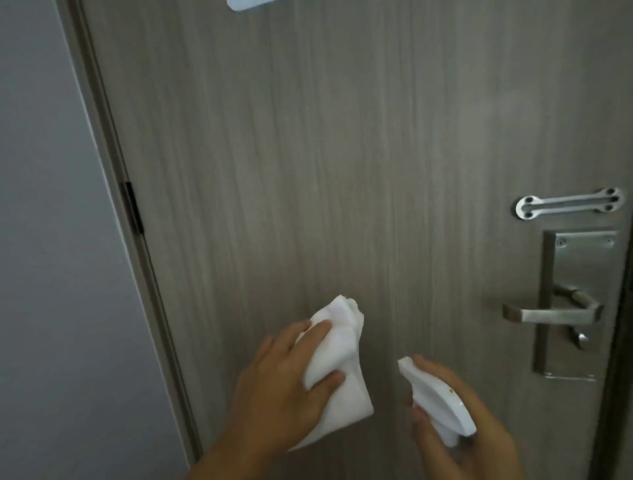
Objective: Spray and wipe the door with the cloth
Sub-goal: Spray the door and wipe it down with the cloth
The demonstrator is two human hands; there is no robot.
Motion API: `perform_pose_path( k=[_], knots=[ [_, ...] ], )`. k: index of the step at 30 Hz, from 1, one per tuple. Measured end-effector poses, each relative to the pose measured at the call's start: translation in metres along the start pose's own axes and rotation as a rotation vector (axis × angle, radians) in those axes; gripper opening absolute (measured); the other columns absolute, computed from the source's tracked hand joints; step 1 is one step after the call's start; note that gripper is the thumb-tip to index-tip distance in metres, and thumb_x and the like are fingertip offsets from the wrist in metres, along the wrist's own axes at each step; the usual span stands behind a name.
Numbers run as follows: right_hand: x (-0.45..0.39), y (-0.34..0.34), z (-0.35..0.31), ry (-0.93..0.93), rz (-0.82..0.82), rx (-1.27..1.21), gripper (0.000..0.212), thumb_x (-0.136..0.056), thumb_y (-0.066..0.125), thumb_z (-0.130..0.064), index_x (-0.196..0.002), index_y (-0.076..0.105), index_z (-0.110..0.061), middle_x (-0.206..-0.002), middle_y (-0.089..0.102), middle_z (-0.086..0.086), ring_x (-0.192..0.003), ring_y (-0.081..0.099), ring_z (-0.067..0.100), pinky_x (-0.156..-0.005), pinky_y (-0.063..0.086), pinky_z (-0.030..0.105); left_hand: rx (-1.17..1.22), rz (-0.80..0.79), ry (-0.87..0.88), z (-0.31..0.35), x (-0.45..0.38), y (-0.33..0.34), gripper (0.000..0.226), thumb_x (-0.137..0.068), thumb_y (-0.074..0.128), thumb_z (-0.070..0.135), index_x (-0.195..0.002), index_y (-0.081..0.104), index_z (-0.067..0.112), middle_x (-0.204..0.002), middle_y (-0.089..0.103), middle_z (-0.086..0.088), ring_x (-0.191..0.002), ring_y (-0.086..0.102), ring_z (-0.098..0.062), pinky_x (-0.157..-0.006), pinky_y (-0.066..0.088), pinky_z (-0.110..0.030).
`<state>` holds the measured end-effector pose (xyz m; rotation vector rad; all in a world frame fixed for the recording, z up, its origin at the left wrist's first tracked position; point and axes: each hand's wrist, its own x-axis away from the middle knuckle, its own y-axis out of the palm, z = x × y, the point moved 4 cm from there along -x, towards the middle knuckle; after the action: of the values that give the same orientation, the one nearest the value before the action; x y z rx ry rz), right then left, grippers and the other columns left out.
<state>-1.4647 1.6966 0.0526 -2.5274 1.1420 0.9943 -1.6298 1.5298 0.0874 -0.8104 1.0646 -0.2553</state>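
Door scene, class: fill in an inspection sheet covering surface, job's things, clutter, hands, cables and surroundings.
Surface: grey wood-grain door, upright, shut.
Job's things: white cloth bunched near the door; white spray head aimed at the door.
Clutter: nothing seen.
Hands: left hand grips the cloth; right hand holds the spray head.
Cables: nothing seen.
Surroundings: lever handle, latch plate, hinge, grey wall, white object at the top edge.

Two hands at a grey wood-grain door (pixel 342 154).
Left hand (pixel 281 390) grips a white cloth (pixel 337 346); right hand (pixel 466 431) holds a white spray bottle (pixel 435 397) below the lever handle (pixel 551 313).
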Motion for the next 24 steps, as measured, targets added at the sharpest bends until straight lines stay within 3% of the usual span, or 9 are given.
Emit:
perform_pose_path(
  k=[1,3,6,9,15,18,24],
  knots=[
    [-0.007,-0.002,-0.020,-0.036,-0.023,0.105,0.056,-0.077,0.087,-0.016,-0.114,0.068,-0.053,-0.107,0.074,-0.022,-0.094,0.068,-0.008,-0.085,0.048,0.004,-0.007,0.023,0.016,0.008,-0.017,-0.016,0.070,-0.083,0.044,0.080,-0.145,0.023,0.057,-0.147,0.041,0.030,-0.131,0.048,-0.011,-0.101,0.046,-0.034],
    [-0.036,0.004,-0.061,-0.053,-0.053,0.119,0.061,-0.083,0.076,-0.002,-0.122,0.065,-0.048,-0.107,0.073,-0.024,-0.097,0.068,-0.008,-0.086,0.050,0.009,-0.023,-0.022,-0.039,0.026,-0.048,-0.052,0.067,-0.085,0.049,0.075,-0.144,0.031,0.050,-0.146,0.049,0.019,-0.126,0.054,-0.016,-0.095,0.051,-0.038],
    [-0.076,0.006,-0.112,-0.074,-0.081,0.098,0.045,-0.085,0.069,-0.013,-0.126,0.068,-0.030,-0.121,0.072,-0.011,-0.105,0.071,0.011,-0.088,0.058,0.031,-0.016,-0.021,0.006,0.051,-0.079,-0.098,0.067,-0.085,0.051,0.073,-0.144,0.030,0.049,-0.147,0.051,0.015,-0.126,0.055,-0.018,-0.094,0.054,-0.041],
    [-0.111,0.021,-0.174,-0.084,-0.118,0.146,0.044,-0.090,0.068,-0.007,-0.129,0.063,-0.026,-0.120,0.070,-0.020,-0.110,0.068,0.004,-0.087,0.055,0.019,-0.013,-0.045,0.025,0.065,-0.111,-0.142,0.068,-0.086,0.049,0.074,-0.145,0.024,0.050,-0.150,0.049,0.014,-0.127,0.053,-0.020,-0.096,0.053,-0.044],
    [-0.163,0.045,-0.265,-0.082,-0.165,0.159,0.043,-0.093,0.067,-0.009,-0.123,0.059,-0.039,-0.114,0.067,-0.032,-0.108,0.065,-0.006,-0.081,0.050,0.007,-0.023,-0.060,0.067,0.087,-0.154,-0.222,0.069,-0.085,0.044,0.076,-0.145,0.024,0.049,-0.149,0.052,0.010,-0.125,0.055,-0.022,-0.093,0.055,-0.046],
    [-0.177,0.060,-0.295,-0.112,-0.170,0.172,0.043,-0.093,0.068,-0.010,-0.123,0.059,-0.040,-0.111,0.067,-0.033,-0.106,0.065,-0.006,-0.081,0.051,0.009,-0.050,-0.018,0.092,0.087,-0.167,-0.255,0.067,-0.087,0.048,0.074,-0.145,0.034,0.044,-0.145,0.055,0.008,-0.121,0.058,-0.022,-0.088,0.056,-0.043],
    [-0.186,0.088,-0.319,-0.155,-0.197,0.122,0.043,-0.092,0.069,-0.006,-0.129,0.061,-0.025,-0.114,0.068,-0.025,-0.110,0.066,0.000,-0.085,0.053,0.014,-0.110,0.020,0.095,0.068,-0.172,-0.294,0.071,-0.087,0.050,0.072,-0.148,0.042,0.036,-0.145,0.056,0.005,-0.118,0.058,-0.024,-0.086,0.054,-0.043]
  ],
)
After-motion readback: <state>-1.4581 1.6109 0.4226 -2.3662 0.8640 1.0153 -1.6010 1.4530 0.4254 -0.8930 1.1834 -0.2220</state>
